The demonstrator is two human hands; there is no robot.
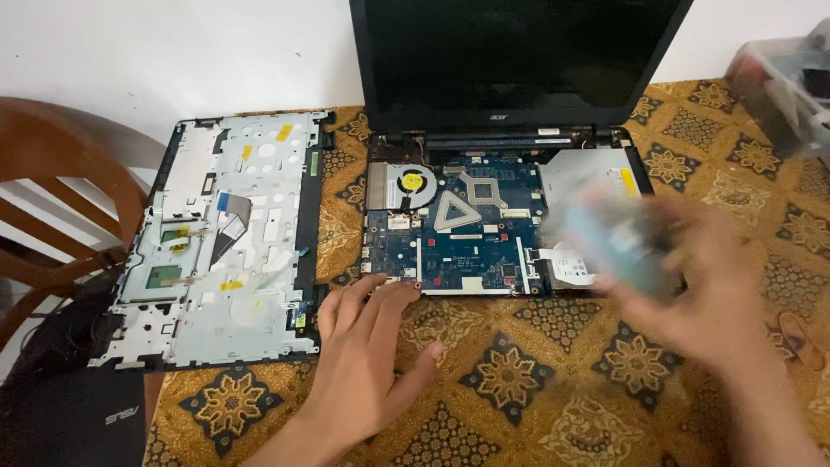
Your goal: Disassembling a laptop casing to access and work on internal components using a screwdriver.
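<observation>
While the left hand point(367, 363) lies flat, fingers spread, on the patterned cloth point(536, 389) at the open laptop base point(458, 229) | right hand point(692, 277), blurred, grips a flat grey-blue part point(618, 238) above the drive corner | step: handling that part; next needs steady alignment | detached keyboard cover point(225, 242) left.

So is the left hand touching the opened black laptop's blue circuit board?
Touching: the head view shows the left hand's fingertips resting on the board's front edge.

- Setting: a home, used as an improvised repair spot.
- Evidence: patterned gold-brown tablecloth point(553, 380) (batik-style), wooden chair point(60, 207), plain white wall point(173, 52).
- Work item: opened laptop point(484, 225), boards exposed.
</observation>
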